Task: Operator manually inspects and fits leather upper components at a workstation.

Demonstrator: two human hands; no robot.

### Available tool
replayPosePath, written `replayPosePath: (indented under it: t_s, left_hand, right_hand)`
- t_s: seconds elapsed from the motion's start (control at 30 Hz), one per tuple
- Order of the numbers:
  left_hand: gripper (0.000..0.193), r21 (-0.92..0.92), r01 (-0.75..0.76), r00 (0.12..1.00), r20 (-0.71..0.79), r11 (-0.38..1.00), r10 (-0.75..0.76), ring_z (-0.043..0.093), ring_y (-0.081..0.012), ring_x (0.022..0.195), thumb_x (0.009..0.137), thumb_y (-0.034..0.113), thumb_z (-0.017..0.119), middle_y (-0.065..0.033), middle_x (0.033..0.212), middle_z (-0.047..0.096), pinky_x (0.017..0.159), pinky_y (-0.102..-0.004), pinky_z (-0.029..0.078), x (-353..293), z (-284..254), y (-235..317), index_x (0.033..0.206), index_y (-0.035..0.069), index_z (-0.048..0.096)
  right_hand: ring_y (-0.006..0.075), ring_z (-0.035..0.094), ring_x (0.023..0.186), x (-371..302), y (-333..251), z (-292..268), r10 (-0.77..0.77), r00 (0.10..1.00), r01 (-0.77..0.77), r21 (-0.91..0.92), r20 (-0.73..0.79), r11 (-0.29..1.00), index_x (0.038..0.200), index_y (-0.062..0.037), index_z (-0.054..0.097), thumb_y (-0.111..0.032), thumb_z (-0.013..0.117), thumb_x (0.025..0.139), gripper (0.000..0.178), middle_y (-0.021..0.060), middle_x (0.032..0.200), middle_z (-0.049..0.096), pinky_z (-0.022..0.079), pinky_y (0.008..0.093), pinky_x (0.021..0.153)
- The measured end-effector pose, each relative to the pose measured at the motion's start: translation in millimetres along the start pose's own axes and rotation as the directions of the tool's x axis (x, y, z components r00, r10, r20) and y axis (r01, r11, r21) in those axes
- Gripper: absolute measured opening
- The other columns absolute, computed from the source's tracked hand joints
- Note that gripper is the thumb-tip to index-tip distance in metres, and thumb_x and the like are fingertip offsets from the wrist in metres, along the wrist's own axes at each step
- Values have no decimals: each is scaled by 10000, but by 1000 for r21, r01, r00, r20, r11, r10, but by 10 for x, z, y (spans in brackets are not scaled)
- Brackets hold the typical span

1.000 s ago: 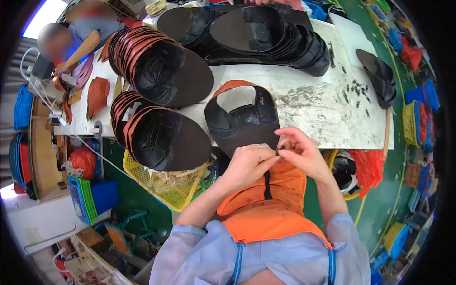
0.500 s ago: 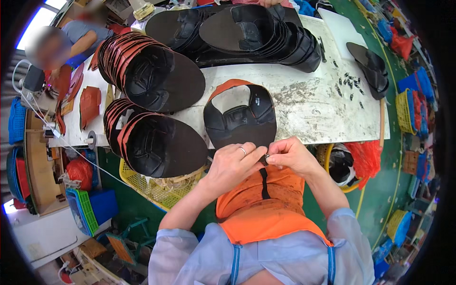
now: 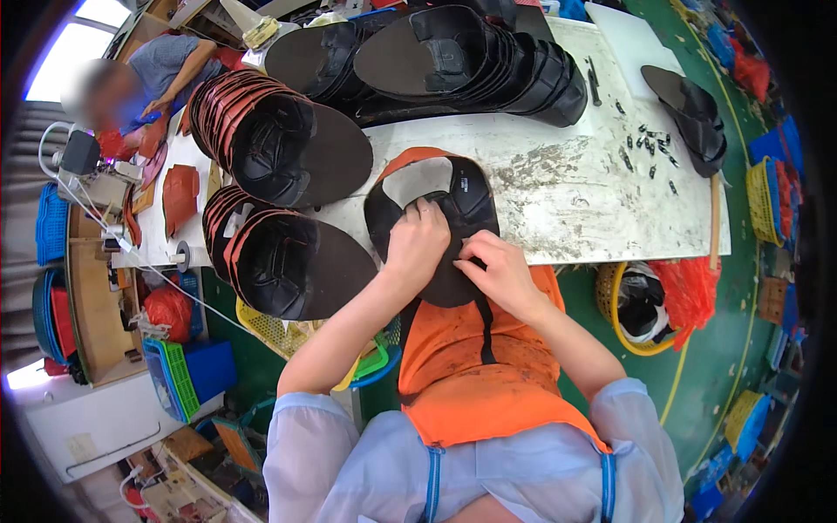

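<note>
A black stitched piece with a rust-red rim, which looks like a shoe upper [image 3: 449, 283], lies at the table's near edge, its dark flat end overhanging toward my orange apron. My left hand [image 3: 420, 240] is closed on the upper, fingertips curled over the inner edge of its opening. My right hand [image 3: 499, 268] is bent over the flat part, thumb and forefinger pinched together. Whatever lies between those fingertips is too small to make out. Close by on the left are two stacks of similar uppers, a far one [image 3: 336, 157] and a near one [image 3: 331, 275].
More black uppers [image 3: 392, 65] are piled along the table's far side. Several small black parts [image 3: 649, 144] lie scattered at the right, near a single black upper [image 3: 689, 118]. Below the table edge stands a yellow basket [image 3: 610, 301]. A person [image 3: 166, 74] works at the far left.
My left hand has moved forward from the near edge onto the upper's opening. My right hand has shifted slightly forward, and the hands have parted. The upper sits a little nearer to me.
</note>
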State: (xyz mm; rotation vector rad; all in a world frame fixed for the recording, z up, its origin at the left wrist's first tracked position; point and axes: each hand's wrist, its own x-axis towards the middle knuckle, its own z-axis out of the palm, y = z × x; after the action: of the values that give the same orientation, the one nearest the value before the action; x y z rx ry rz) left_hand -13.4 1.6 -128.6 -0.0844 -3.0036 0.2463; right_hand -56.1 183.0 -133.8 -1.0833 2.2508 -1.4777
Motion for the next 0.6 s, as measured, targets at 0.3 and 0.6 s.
replayPosePath:
  t_s: [0.3,0.6]
  left_hand:
    - [345,-180,177,935,-277,968,-223,637,-269,865,788,158,710,-111,1039,640,759,-372,523,6,76,11,1108,46,644]
    - [210,24,97,985,139,995,-100,700,-258,837,752,124,704,-110,897,661,650,-358,557,128,-24,-82,940,34,675]
  right_hand:
    - [306,633,778,-24,37,50,5,996,-3,16,-93,1000,827,-29,617,-104,732,830,137,94,878,601,506,407,665]
    - [318,646,808,-84,15,128,0,992,-2,-13,-128,1000,846,-30,621,-90,728,824,124,104,928,616,518,406,691]
